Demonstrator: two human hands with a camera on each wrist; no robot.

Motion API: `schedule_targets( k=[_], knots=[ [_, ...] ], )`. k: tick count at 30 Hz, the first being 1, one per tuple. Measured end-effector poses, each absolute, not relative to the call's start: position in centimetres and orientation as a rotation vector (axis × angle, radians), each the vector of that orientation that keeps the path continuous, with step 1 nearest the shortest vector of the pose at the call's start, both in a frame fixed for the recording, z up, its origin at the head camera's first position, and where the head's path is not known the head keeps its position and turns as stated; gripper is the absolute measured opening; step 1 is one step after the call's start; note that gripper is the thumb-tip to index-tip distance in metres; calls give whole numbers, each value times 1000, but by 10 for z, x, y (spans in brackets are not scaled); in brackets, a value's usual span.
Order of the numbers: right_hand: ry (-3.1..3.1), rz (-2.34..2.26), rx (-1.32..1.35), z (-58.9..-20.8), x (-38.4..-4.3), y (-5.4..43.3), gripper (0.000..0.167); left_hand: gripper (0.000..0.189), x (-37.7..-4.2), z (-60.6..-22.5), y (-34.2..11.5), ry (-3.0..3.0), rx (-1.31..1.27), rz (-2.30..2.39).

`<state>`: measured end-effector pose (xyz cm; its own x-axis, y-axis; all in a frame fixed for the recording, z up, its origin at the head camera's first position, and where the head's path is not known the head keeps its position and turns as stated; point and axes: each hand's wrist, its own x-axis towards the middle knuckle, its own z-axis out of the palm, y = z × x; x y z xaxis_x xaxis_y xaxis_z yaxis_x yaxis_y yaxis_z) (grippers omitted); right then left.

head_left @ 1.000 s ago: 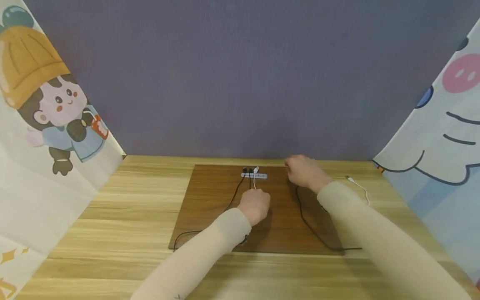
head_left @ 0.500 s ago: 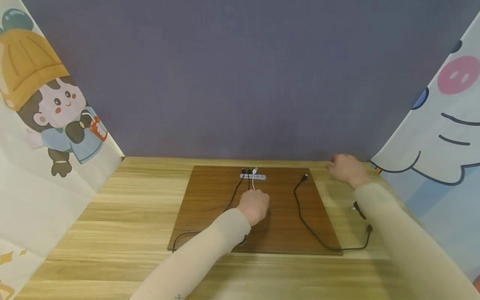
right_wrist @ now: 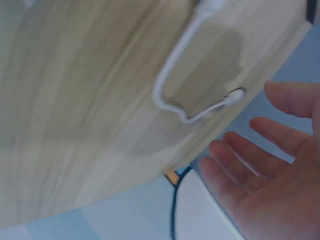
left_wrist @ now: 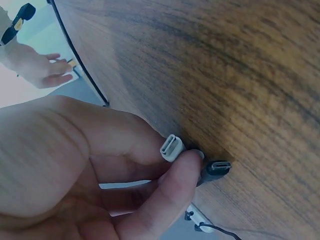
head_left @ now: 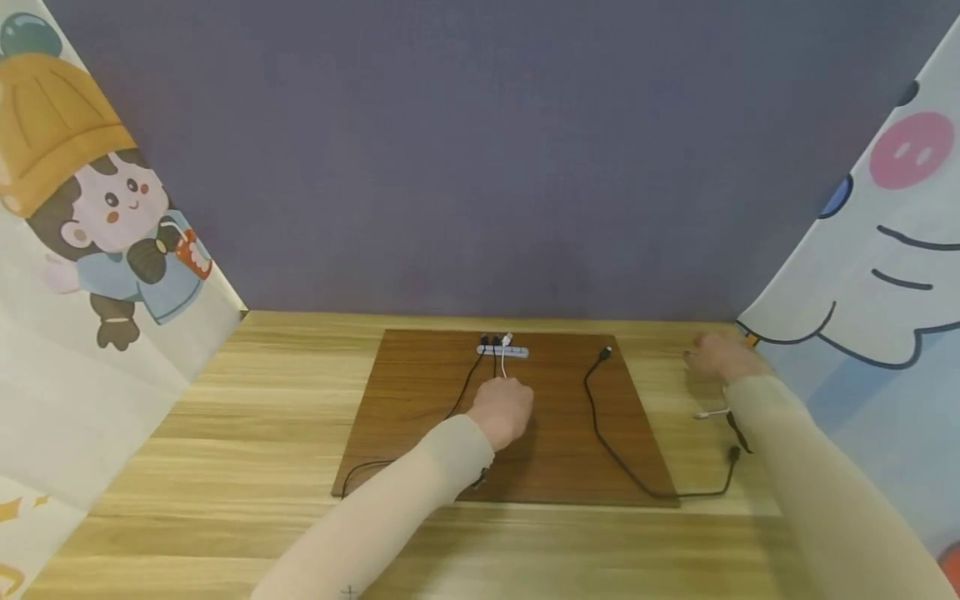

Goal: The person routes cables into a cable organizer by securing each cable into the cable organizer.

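My left hand (head_left: pixel 502 412) is low over the brown board, with thumb and fingers pinching a white USB-C plug (left_wrist: pixel 171 148) and a black USB-C plug (left_wrist: pixel 217 170) side by side. Their cables run up to a pale cable clip (head_left: pixel 517 352) at the board's far edge, where several plug ends stick up. Right of the board, my right hand (head_left: pixel 723 358) has its fingers spread, holding nothing. A short white cable (right_wrist: pixel 160 90) lies on the table just beside those fingers; the forearm partly covers it in the head view.
A black cable (head_left: pixel 600 433) curves along the right side of the brown board (head_left: pixel 555 467) and onto the wooden table (head_left: pixel 225 467). Another black cable (head_left: pixel 367 465) trails off the board's left side. A grey panel (head_left: pixel 480 167) stands behind, with printed cloth at both sides.
My right hand has moved right, off the board and over the white cable, uncovering the black cable's plug at the board's far right. The left hand holds nearly still.
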<state>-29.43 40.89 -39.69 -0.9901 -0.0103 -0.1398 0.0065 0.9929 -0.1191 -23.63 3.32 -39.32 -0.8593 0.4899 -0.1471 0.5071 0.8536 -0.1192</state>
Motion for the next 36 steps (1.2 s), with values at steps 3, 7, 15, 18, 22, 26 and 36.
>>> schedule_targets(
  k=[3, 7, 15, 18, 22, 26, 36],
  knots=[
    [2966, -224, 25, -400, -291, 412, 57, 7, -236, -394, 34, 2907, 786, -267],
    [2922, -292, 37, -401, -291, 414, 50, 7, -236, -396, 35, 2907, 781, -308],
    [2941, -278, -25, -408, -294, 414, 48, 8, -236, -396, 37, 2904, 782, -295],
    [2956, -225, -104, -412, -296, 412, 47, 9, -237, -395, 39, 2908, 781, -287],
    [2994, -197, -166, -418, -297, 410, 36, 8, -237, -394, 39, 2910, 765, -295],
    [3009, -195, -161, -418, -296, 406, 17, 8, -235, -392, 40, 2917, 756, -310],
    [2913, -294, -96, -408, -298, 393, 26, 8, -233, -392, 38, 2924, 741, -309]
  ],
)
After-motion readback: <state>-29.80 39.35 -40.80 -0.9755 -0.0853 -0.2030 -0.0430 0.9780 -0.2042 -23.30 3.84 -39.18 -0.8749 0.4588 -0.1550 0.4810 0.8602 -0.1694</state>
